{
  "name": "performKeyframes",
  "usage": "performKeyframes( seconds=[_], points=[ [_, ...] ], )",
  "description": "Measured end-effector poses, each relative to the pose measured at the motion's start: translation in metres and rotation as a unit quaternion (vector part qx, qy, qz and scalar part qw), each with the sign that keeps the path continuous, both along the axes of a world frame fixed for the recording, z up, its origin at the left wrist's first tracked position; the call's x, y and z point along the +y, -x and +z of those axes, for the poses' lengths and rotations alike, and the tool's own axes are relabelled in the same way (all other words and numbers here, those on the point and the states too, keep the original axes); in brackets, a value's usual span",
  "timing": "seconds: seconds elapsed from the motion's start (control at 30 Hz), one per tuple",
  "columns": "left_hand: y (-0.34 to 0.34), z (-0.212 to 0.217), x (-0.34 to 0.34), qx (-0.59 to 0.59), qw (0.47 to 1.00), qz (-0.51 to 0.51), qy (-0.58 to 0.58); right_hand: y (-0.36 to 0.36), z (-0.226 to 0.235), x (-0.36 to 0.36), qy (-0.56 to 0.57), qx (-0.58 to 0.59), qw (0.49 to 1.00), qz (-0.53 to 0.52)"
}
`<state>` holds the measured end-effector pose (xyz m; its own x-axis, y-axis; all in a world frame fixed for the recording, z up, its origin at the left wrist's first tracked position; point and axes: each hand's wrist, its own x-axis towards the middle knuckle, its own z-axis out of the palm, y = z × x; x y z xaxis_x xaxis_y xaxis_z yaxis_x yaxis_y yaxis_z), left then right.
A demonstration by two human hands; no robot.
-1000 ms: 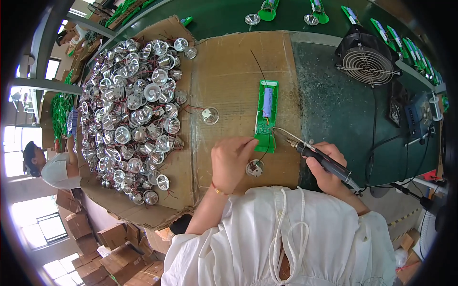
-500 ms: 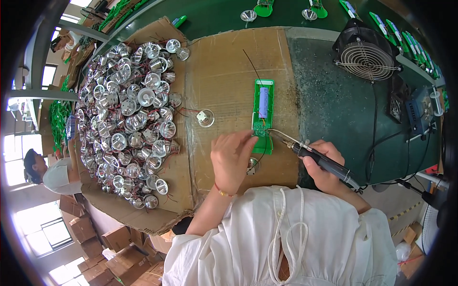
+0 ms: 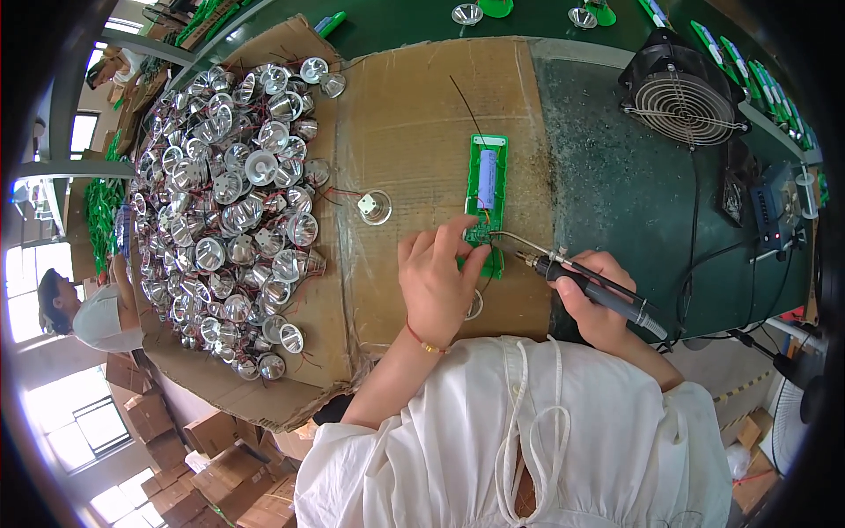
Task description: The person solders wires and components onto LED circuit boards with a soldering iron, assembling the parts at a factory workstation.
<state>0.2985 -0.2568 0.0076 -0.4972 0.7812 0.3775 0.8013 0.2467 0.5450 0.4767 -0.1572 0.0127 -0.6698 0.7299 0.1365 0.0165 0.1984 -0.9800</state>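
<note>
A long green plastic housing lies on the cardboard sheet in front of me, with a purple cylindrical battery cell inside. At its near part sits a small green circuit board. My left hand pinches this board between thumb and fingers. In my right hand is a black soldering iron with a thin feed tube along it, its tip at the board's right side. A reflector cup, mostly hidden, lies beyond my left wrist. Another reflector cup with red wires rests left of the housing.
A large heap of silvery reflector cups fills the cardboard tray on the left. At the far right stand a black fan with a wire grille and a blue soldering station. More green housings line the far edge. Two other people are at left.
My left hand has moved up and right, its fingers closing on the circuit board. The soldering iron stays at the board. The whole view has shifted slightly.
</note>
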Motion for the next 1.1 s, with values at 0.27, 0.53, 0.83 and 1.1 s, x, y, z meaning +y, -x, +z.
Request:
performKeyframes(
  seconds=[0.27, 0.53, 0.83, 1.1],
  points=[
    [0.002, 0.0, 0.0, -0.006, 1.0, -0.006, 0.006, -0.003, -0.01, -0.002, 0.057, 0.049, 0.995, -0.065],
    [0.002, 0.001, 0.001, -0.022, 1.0, -0.001, 0.008, -0.006, -0.008, -0.002, 0.085, 0.094, 0.988, -0.085],
    [0.001, 0.003, -0.003, -0.03, 0.999, -0.009, 0.015, -0.009, -0.014, 0.002, 0.052, 0.019, 0.998, -0.011],
    [-0.005, 0.004, -0.002, -0.077, 0.996, 0.019, 0.031, -0.004, -0.009, 0.0, 0.02, -0.002, 1.0, -0.005]
  ],
)
